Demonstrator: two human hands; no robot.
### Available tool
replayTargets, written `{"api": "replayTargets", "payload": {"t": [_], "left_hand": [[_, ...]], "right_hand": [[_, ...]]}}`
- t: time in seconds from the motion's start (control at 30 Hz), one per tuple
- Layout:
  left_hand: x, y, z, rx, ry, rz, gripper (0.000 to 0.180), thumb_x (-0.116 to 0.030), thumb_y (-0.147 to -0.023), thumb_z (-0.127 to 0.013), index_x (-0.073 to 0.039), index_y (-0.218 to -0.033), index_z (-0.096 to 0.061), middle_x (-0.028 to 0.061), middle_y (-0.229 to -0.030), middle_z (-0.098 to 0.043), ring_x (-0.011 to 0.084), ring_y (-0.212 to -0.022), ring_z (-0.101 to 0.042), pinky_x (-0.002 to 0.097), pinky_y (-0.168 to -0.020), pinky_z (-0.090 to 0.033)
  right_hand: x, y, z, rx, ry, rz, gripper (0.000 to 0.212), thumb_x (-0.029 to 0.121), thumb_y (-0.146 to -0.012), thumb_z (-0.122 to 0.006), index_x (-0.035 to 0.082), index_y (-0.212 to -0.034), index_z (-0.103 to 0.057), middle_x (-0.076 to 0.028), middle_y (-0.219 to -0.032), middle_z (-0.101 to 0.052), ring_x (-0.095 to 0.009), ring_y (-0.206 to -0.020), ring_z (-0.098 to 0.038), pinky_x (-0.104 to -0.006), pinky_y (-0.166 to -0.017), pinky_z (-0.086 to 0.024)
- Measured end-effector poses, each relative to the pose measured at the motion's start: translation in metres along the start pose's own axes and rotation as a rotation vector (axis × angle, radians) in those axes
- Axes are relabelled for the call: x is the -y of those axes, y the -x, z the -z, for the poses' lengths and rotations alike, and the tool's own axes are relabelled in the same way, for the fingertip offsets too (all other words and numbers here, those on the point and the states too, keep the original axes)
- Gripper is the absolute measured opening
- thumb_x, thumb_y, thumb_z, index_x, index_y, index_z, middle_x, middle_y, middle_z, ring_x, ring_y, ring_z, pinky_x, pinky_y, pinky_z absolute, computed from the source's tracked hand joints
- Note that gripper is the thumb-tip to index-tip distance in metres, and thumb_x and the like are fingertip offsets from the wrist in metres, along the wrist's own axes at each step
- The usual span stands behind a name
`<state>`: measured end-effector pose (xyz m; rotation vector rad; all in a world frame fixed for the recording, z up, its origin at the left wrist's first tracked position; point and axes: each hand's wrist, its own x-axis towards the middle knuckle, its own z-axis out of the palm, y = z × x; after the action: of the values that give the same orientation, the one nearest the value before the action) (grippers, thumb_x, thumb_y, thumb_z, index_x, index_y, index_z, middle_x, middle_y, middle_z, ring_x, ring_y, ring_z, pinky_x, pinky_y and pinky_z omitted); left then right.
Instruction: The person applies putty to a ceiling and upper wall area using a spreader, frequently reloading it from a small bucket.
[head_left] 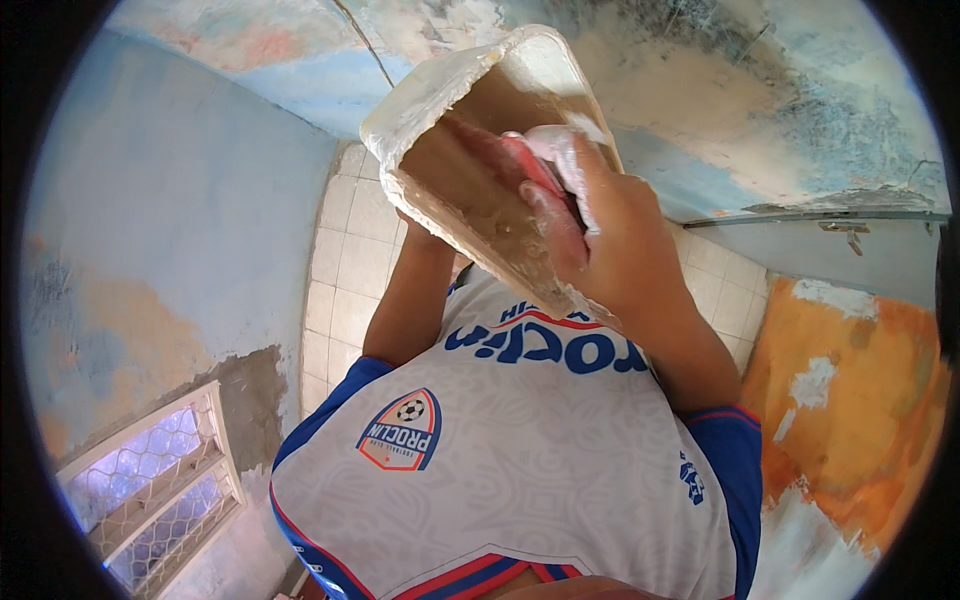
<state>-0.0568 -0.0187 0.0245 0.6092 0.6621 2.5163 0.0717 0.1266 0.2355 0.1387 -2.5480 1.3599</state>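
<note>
A white plastic tub with a rough, paste-crusted rim is held up in front of my chest, its open mouth tilted toward me. My left hand supports it from behind; the tub hides its fingers. Inside the mouth, my right hand is closed round a red tool, of which only a strip shows. White paste coats the thumb and fingers of that hand. The tool's working end cannot be made out against the tub's inner wall.
Patchy blue wall rises at the left, with a barred window low in it. A stained wall stands ahead. Pale floor tiles lie below. To the right is an orange surface with white patches.
</note>
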Motion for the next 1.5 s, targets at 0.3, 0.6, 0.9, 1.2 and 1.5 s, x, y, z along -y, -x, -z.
{"api": "replayTargets", "payload": {"t": [0.3, 0.6, 0.9, 1.2, 1.5], "left_hand": [[-0.013, -0.035, 0.026, 0.091, 0.005, 0.059, 0.081, -0.063, -0.089, -0.050, -0.008, -0.146, -0.038, 0.0110, -0.144, -0.047, 0.0278, -0.131, -0.047, 0.0427, -0.109, -0.040], [-0.017, -0.042, 0.033, 0.098, 0.033, 0.092, 0.083, -0.064, -0.088, -0.052, -0.008, -0.146, -0.037, 0.0107, -0.144, -0.046, 0.0277, -0.132, -0.046, 0.0427, -0.109, -0.039], [-0.021, -0.043, 0.047, 0.036, 0.036, 0.002, 0.085, -0.065, -0.087, -0.054, -0.008, -0.147, -0.037, 0.0105, -0.145, -0.045, 0.0275, -0.133, -0.045, 0.0426, -0.110, -0.038], [-0.019, -0.042, 0.044, -0.077, -0.003, -0.079, 0.087, -0.066, -0.085, -0.055, -0.008, -0.147, -0.036, 0.0102, -0.146, -0.045, 0.0274, -0.134, -0.044, 0.0426, -0.111, -0.038], [-0.004, -0.033, -0.007, -0.385, 0.055, 0.120, 0.067, -0.060, -0.100, -0.027, -0.014, -0.147, -0.037, 0.0093, -0.143, -0.048, 0.0279, -0.129, -0.048, 0.0430, -0.106, -0.042]], "right_hand": [[-0.004, -0.016, -0.017, -0.106, 0.067, -0.072, 0.031, 0.006, -0.090, -0.059, -0.003, -0.119, -0.054, -0.025, -0.094, -0.065, -0.041, -0.084, -0.065, -0.0393, -0.073, -0.051], [-0.013, -0.030, -0.034, -0.120, 0.122, -0.076, 0.024, 0.005, -0.089, -0.060, -0.004, -0.108, -0.051, -0.025, -0.085, -0.060, -0.041, -0.073, -0.061, -0.0390, -0.069, -0.048], [-0.028, -0.035, -0.041, -0.059, -0.264, -0.208, 0.025, 0.015, -0.089, -0.063, -0.001, -0.104, -0.050, -0.025, -0.089, -0.063, -0.035, -0.080, -0.065, -0.0392, -0.071, -0.049], [-0.033, -0.024, -0.019, -0.244, -0.714, -0.251, 0.027, 0.002, -0.093, -0.060, 0.000, -0.118, -0.050, -0.008, -0.107, -0.061, -0.012, -0.097, -0.060, -0.0288, -0.088, -0.051], [-0.060, -0.005, 0.007, -0.575, -1.072, -0.311, 0.031, 0.001, -0.094, -0.054, 0.002, -0.125, -0.046, -0.016, -0.117, -0.062, -0.024, -0.098, -0.068, -0.0350, -0.071, -0.063]]}}
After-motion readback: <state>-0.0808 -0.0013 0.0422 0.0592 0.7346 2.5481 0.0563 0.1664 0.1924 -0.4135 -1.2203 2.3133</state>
